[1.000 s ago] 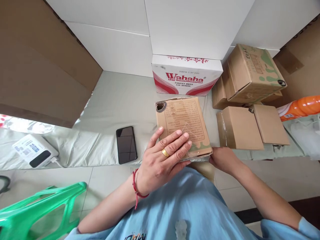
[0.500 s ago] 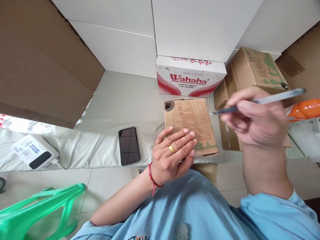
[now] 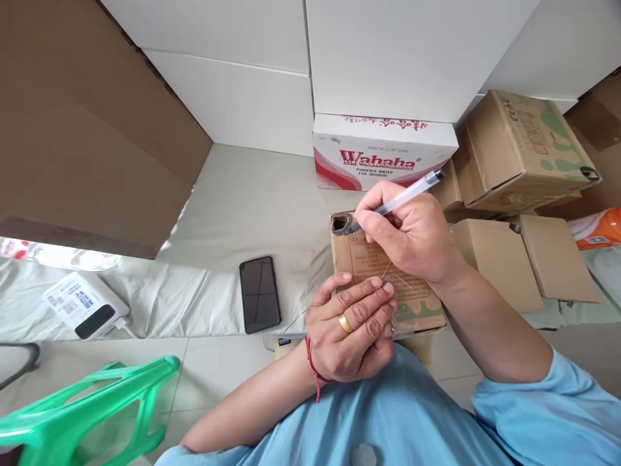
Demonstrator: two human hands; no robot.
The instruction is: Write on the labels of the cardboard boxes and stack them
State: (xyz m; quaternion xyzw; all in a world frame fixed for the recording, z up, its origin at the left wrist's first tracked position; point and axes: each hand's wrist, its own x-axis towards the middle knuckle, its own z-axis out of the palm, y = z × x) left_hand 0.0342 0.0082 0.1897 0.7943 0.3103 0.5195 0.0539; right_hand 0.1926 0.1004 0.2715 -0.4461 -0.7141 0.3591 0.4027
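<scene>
A small brown cardboard box (image 3: 412,304) with printed text lies near the table's front edge, a dark-rimmed hole (image 3: 341,222) in its far left corner. My left hand (image 3: 356,323), with a gold ring and a red cord at the wrist, rests flat on the box's near left part, fingers extended. Above the box's far part, my right hand (image 3: 410,226) grips a pen (image 3: 412,189) with a clear barrel. The pen's dark lower end points down at the hole's right rim; whether it touches the cardboard is unclear.
Behind stands a white and red Wahaha carton (image 3: 383,152). Brown boxes (image 3: 528,149) and an orange-labelled bottle (image 3: 599,228) are at the right. A black phone (image 3: 260,294) and a white device (image 3: 85,304) lie left; a green stool (image 3: 97,401) stands below.
My right hand has moved left and inward with the pen, from beyond the box's right side to over the hole's rim. My left hand still rests on the box. The view has shifted slightly.
</scene>
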